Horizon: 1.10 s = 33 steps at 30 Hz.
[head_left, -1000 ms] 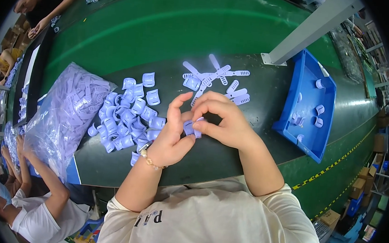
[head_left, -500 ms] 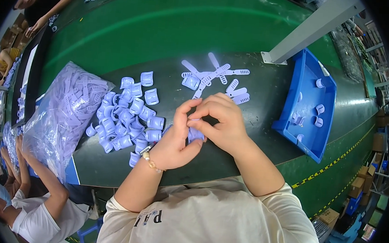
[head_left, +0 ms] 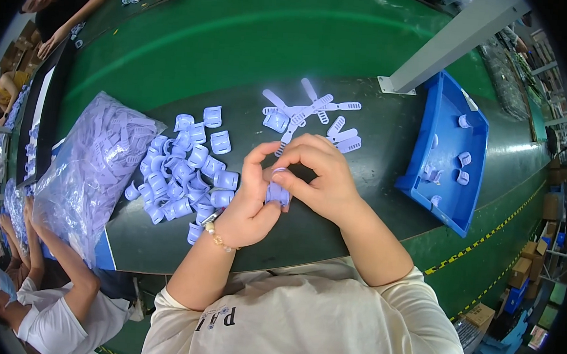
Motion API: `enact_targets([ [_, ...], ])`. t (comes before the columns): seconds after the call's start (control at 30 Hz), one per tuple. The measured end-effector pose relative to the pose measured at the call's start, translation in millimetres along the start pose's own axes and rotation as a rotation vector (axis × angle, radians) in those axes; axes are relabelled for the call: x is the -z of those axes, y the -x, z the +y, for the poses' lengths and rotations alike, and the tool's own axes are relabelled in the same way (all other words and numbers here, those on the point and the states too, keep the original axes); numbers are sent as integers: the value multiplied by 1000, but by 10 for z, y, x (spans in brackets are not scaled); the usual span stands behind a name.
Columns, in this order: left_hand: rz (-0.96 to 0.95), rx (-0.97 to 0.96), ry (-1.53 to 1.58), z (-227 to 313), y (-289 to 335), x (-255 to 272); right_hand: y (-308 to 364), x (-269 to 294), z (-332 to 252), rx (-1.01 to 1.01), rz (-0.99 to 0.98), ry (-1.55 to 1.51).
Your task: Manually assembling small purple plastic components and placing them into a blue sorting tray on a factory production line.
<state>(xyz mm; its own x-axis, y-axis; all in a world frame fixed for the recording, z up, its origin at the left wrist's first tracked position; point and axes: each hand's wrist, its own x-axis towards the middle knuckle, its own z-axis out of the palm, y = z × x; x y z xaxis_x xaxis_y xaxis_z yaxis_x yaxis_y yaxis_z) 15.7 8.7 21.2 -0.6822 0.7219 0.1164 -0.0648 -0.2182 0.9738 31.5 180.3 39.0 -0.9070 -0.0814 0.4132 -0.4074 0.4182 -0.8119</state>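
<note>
Between my two hands is a small lavender curved plastic piece. My left hand closes round it from the left, thumb lying along its near side. From the right, my right hand pinches a lavender strap end at the top of the piece; the fingers hide most of that strap. Beyond my fingertips, several flat slotted straps lie fanned out, with one curved piece among them. Left of my left hand spreads a heap of loose curved pieces.
A clear plastic bag full of slotted straps lies at the left. On the right stands a blue tray holding several curved pieces, near a grey metal post. A green conveyor belt runs behind. Other people sit along the left.
Both hands have shifted slightly left with the piece, and its curved side shows more now. Another person's hand has come into view over the far edge.
</note>
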Motion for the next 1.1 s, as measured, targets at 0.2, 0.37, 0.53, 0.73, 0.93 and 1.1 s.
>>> enact_targets([
  [0.2, 23, -59, -65, 10, -15, -1, 4, 21, 0, -44, -29, -43],
  [0.37, -50, -129, -116, 0, -24, 39, 1, 53, 9, 37, -68, 33],
  [0.53, -44, -148, -41, -33, -29, -2, -1, 55, 3, 71, -83, 66],
  [0.73, -50, -132, -61, 28, -24, 6, 28, 29, 5, 71, -44, 5],
  [0.93, -30, -130, -593, 37, -17, 28, 17, 1, -15, 104, 13, 120],
  [1.1, 77, -108, -513, 26, 1, 20, 8, -18, -13, 191, 81, 180],
])
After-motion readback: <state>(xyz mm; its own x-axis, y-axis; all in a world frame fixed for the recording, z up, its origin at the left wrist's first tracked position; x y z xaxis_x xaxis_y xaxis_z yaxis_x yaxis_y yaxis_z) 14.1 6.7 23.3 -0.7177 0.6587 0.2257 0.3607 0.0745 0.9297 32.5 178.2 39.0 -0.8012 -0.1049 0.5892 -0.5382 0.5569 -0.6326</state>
